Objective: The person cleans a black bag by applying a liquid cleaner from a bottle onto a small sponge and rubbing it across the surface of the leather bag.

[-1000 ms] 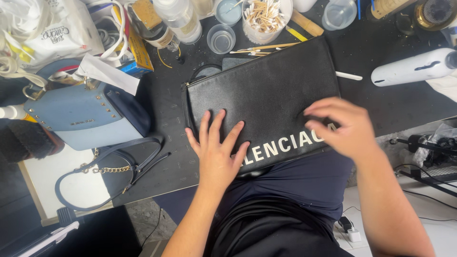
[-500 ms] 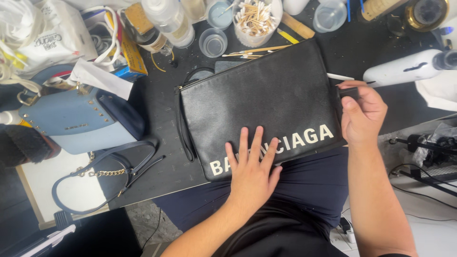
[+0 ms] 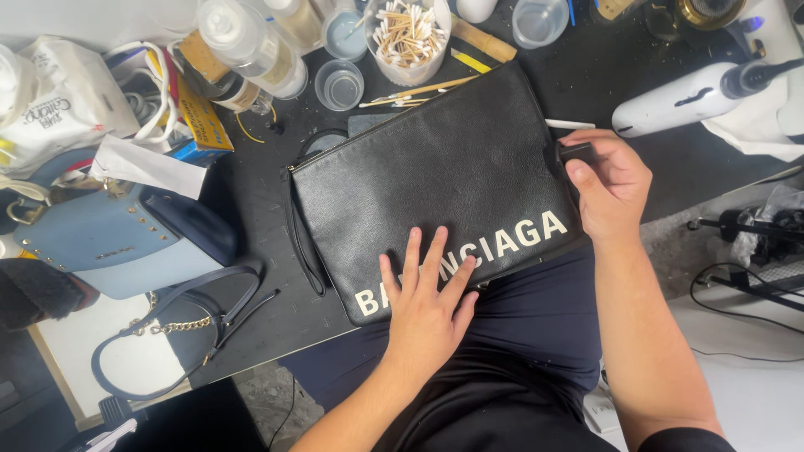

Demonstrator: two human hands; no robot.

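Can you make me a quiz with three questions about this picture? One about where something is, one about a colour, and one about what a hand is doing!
1. Where is the cup of cotton swabs?
A. beyond the black pouch, at the far side of the table
B. on the person's lap
C. inside the blue handbag

2. What colour is the handbag left of the pouch?
A. red
B. light blue
C. green

3. What is the left hand doing?
A. holding a bottle
B. lying flat, fingers spread, on the black pouch
C. hanging in the air

Answers:
1 A, it stands above the pouch's top edge.
2 B, its leather is pale blue.
3 B, its palm presses the pouch's lower edge.
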